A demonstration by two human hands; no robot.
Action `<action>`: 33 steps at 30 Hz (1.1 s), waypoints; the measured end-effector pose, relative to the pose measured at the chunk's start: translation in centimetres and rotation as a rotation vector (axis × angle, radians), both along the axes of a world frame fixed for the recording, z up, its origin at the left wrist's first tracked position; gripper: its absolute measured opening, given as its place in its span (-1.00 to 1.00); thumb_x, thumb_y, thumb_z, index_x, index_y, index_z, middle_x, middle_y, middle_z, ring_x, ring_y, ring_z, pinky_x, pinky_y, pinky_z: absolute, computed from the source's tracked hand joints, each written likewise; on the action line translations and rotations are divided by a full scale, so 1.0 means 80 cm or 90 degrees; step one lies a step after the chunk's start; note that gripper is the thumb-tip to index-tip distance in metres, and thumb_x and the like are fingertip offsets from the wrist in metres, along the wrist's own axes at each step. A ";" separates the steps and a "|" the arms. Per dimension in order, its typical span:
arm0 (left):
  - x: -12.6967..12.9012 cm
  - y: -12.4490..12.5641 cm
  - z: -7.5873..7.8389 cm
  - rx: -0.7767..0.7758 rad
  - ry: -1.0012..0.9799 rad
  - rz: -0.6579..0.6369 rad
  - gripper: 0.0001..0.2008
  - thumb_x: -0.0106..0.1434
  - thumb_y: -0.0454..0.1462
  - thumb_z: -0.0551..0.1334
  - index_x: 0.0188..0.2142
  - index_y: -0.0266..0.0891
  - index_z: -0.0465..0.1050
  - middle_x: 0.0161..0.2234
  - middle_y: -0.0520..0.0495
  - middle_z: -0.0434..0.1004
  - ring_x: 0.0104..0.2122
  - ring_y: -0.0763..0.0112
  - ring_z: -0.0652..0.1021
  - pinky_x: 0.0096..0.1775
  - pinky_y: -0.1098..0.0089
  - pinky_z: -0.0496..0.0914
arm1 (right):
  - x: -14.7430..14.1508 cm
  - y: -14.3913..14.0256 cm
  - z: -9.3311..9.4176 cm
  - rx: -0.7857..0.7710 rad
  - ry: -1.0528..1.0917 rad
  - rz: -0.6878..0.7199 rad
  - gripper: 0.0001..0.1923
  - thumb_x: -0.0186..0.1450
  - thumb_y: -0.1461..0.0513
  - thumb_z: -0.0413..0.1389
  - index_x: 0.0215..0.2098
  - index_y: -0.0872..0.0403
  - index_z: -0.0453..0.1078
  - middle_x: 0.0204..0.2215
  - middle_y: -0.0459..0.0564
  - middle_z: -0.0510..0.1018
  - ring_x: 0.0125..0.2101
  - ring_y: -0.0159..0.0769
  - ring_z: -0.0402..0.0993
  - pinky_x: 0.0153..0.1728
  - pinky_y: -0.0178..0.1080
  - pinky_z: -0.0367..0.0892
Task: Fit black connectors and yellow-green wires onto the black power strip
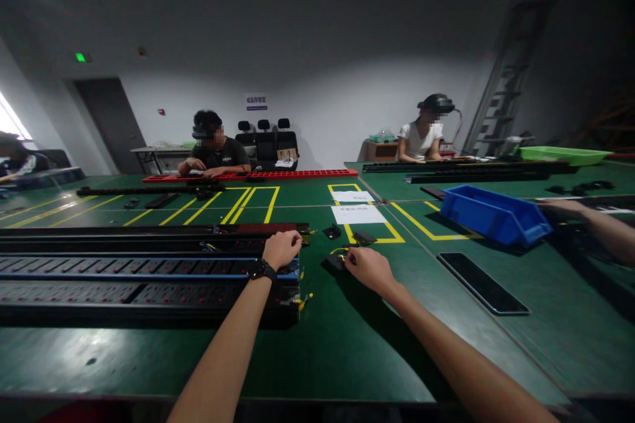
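Observation:
Long black power strips (188, 292) with rows of sockets and red dots lie side by side on the green table, one with a blue edge (163, 269). My left hand (282, 249), a dark watch at its wrist, is closed over the right end of the strips; its fingertips are partly hidden. Yellow-tipped wires (306, 302) stick out of the nearest strip end. Just right of the strips, my right hand (368, 268) pinches a small black part (335, 262) with yellow wire at it, low over the table. Two more small black parts (364, 238) lie beyond.
A blue bin (493, 217) and a dark phone-like slab (482, 283) lie to the right, near another person's arm (590, 218). White paper sheets (358, 214) lie by yellow tape lines. Across the table two people sit behind a long red rail (297, 174) and black rails (481, 175).

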State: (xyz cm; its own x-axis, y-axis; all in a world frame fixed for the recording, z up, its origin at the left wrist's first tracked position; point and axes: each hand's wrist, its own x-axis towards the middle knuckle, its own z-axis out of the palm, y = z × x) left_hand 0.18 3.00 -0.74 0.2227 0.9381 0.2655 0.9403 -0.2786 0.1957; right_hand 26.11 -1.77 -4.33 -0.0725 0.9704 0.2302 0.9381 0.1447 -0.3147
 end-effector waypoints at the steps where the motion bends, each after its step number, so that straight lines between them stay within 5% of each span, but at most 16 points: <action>1: 0.000 0.001 0.000 0.000 -0.001 -0.001 -0.72 0.40 -0.09 0.12 -0.12 0.02 0.61 -0.15 -0.04 0.70 -0.13 0.19 0.65 -0.10 0.31 0.46 | 0.002 0.000 0.001 0.001 0.001 -0.003 -0.82 0.34 0.18 0.13 -0.38 0.01 0.53 -0.35 0.08 0.62 -0.37 -0.18 0.50 -0.42 -0.26 0.09; 10: 0.001 -0.002 0.004 -0.015 -0.004 0.002 -0.72 0.40 -0.10 0.12 -0.12 0.00 0.61 -0.13 -0.06 0.70 -0.12 0.20 0.65 -0.09 0.32 0.44 | 0.038 0.013 0.018 0.075 0.044 -0.055 -0.85 0.35 0.19 0.13 -0.31 0.02 0.52 -0.31 0.08 0.64 -0.33 -0.19 0.49 -0.40 -0.26 0.12; 15: 0.002 -0.003 0.005 -0.015 -0.008 0.005 -0.72 0.41 -0.09 0.11 -0.13 0.00 0.61 -0.14 -0.05 0.70 -0.13 0.20 0.65 -0.09 0.32 0.44 | 0.018 0.006 0.009 0.088 0.078 0.154 -0.77 0.40 0.16 0.10 -0.05 -0.01 0.54 -0.13 0.07 0.63 -0.08 -0.13 0.49 -0.08 -0.20 0.33; 19: 0.001 -0.002 0.002 0.000 -0.004 0.001 -0.72 0.41 -0.08 0.11 -0.14 0.02 0.61 -0.16 -0.03 0.70 -0.15 0.19 0.66 -0.09 0.31 0.45 | -0.015 -0.009 -0.003 0.085 0.039 0.297 -0.57 0.39 0.13 0.14 0.20 0.01 0.46 0.14 0.13 0.53 0.14 -0.04 0.40 0.18 -0.04 0.26; 25: 0.003 -0.005 0.005 -0.014 -0.005 0.011 -0.71 0.41 -0.08 0.11 -0.12 0.00 0.61 -0.13 -0.05 0.70 -0.12 0.20 0.65 -0.09 0.33 0.44 | -0.025 -0.010 -0.023 0.077 -0.042 0.276 -0.45 0.43 0.13 0.10 0.37 -0.01 0.30 0.31 0.17 0.38 0.30 0.00 0.28 0.31 0.04 0.13; 33: 0.002 -0.006 0.008 -0.016 -0.004 0.005 -0.70 0.41 -0.07 0.11 -0.12 0.00 0.61 -0.14 -0.05 0.70 -0.12 0.19 0.65 -0.08 0.33 0.44 | -0.010 -0.004 -0.011 0.059 -0.066 0.221 -0.53 0.35 0.31 0.05 0.21 0.01 0.44 0.11 0.12 0.56 0.12 -0.06 0.44 0.09 -0.13 0.30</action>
